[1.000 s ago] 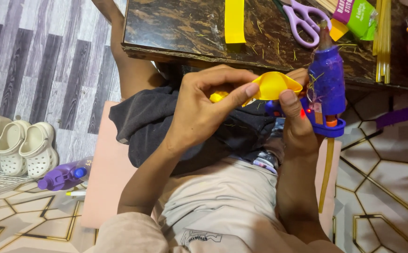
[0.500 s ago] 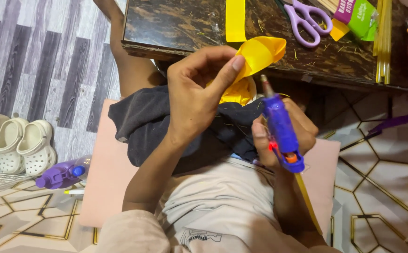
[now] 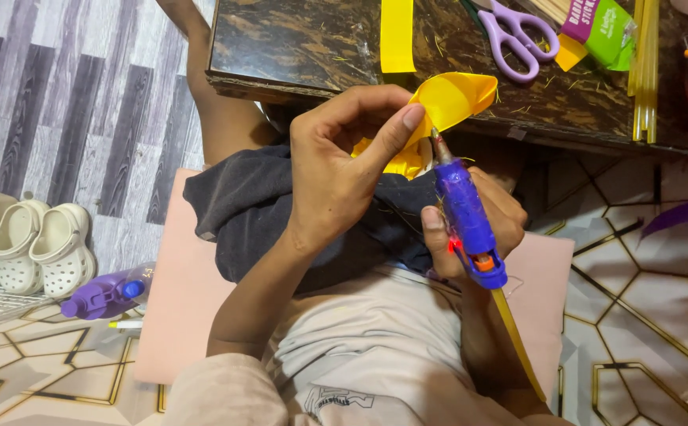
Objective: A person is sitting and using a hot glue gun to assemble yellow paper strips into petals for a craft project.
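My left hand (image 3: pixel 344 170) pinches a folded yellow ribbon piece (image 3: pixel 448 101) between thumb and fingers, just in front of a low dark table (image 3: pixel 296 39). My right hand (image 3: pixel 482 217) grips a purple glue gun (image 3: pixel 464 213), its metal nozzle pointing up and touching the underside of the yellow ribbon loop. A yellow glue stick (image 3: pixel 517 335) trails from the back of the gun. I sit on a pink cushion (image 3: pixel 174 300) with dark cloth over my lap.
On the table lie a yellow ribbon strip (image 3: pixel 397 35), purple scissors (image 3: pixel 517 35), a green packet (image 3: pixel 600 28) and thin yellow sticks (image 3: pixel 645 67). White clogs (image 3: pixel 36 244) and a purple bottle (image 3: pixel 107 293) lie on the floor to the left.
The glue gun swung from upright near the table to tilted by my lap, then its nozzle came up to the ribbon. My left hand raised and turned the yellow piece.
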